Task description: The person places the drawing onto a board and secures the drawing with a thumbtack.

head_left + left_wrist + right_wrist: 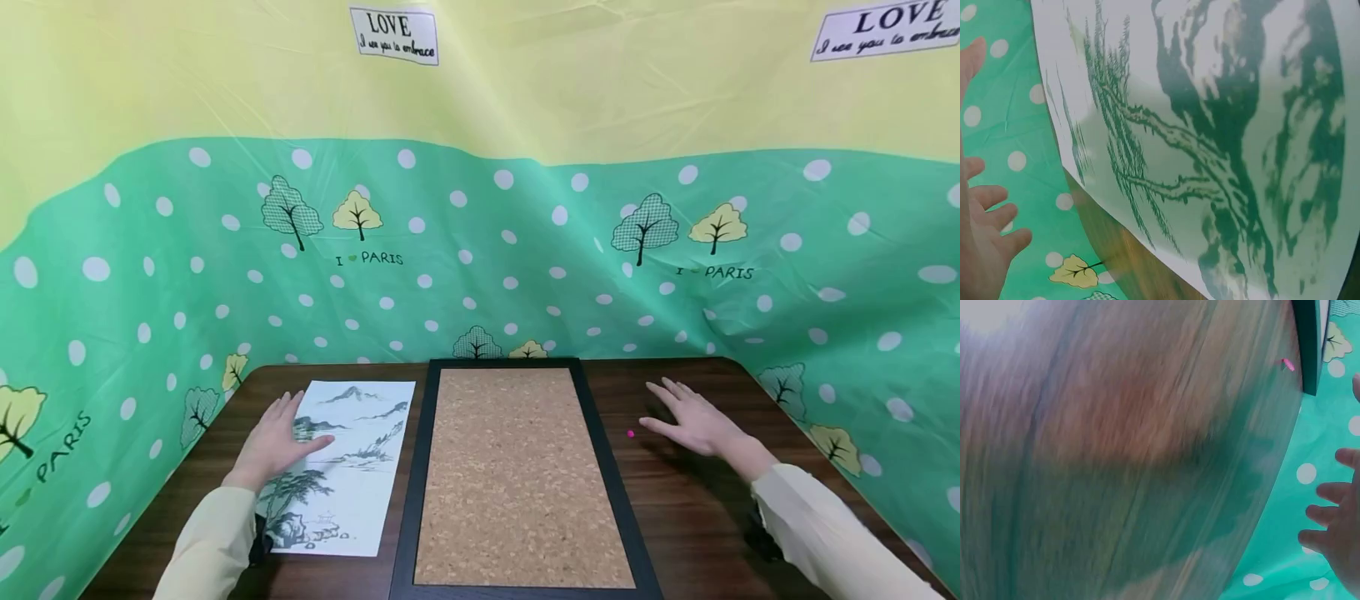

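My left hand (273,442) is spread over the left edge of a sheet of paper printed with an ink landscape (367,508), its thumb reaching across the picture. In the left wrist view the sheet (1179,125) fills most of the frame, and the fingers (997,215) hold nothing. A cork board (517,483) in a black frame lies to the right of the sheet. Beyond the board's right side is a small pink push pin (631,433). My right hand (693,419), empty with fingers extended, is just right of the pin, above the table.
The dark wood-grain table (675,517) carries the sheet, the board and the pin. Behind it and at both sides hangs a green and yellow cloth (480,242) with white dots and printed trees. The board's frame (1310,350) stands raised above the tabletop.
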The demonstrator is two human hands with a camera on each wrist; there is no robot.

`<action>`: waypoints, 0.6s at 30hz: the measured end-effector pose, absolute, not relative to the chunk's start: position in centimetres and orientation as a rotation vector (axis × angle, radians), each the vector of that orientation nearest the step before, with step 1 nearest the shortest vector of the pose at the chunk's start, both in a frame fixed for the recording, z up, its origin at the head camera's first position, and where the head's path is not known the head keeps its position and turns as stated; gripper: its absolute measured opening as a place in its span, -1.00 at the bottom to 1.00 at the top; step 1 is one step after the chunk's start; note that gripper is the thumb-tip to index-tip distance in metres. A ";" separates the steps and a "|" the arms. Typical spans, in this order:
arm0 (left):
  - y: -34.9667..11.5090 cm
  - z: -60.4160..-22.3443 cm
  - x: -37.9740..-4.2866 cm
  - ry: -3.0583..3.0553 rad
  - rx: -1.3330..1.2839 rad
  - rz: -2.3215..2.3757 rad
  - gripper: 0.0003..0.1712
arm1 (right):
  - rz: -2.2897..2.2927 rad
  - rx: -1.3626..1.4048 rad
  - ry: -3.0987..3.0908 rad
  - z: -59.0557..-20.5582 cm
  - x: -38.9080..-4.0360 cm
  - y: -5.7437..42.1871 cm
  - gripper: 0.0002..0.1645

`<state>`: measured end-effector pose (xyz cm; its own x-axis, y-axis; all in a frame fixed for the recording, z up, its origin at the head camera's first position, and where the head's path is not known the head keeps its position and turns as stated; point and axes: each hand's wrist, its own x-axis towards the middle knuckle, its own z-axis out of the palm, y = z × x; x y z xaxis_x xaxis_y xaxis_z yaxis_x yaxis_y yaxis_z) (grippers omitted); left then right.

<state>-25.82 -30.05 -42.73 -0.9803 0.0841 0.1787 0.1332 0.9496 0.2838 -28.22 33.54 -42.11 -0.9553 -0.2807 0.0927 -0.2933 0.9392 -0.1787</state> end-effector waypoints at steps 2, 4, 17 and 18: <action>-30.3 -42.7 -25.6 -2.952 -0.136 -0.507 0.22 | 0.387 0.442 -3.028 -42.2 -28.1 33.4 -0.05; -30.5 -42.7 -25.4 -2.970 -0.096 -0.550 0.22 | 0.456 0.436 -3.024 -42.3 -28.1 33.2 -0.07; -32.1 -42.5 -24.7 -3.083 0.035 -0.731 0.22 | 0.728 0.392 -2.925 -42.4 -28.3 32.1 -0.23; -32.2 -42.6 -24.6 -3.090 0.050 -0.733 0.20 | 0.742 0.393 -2.922 -42.5 -28.3 32.0 -0.24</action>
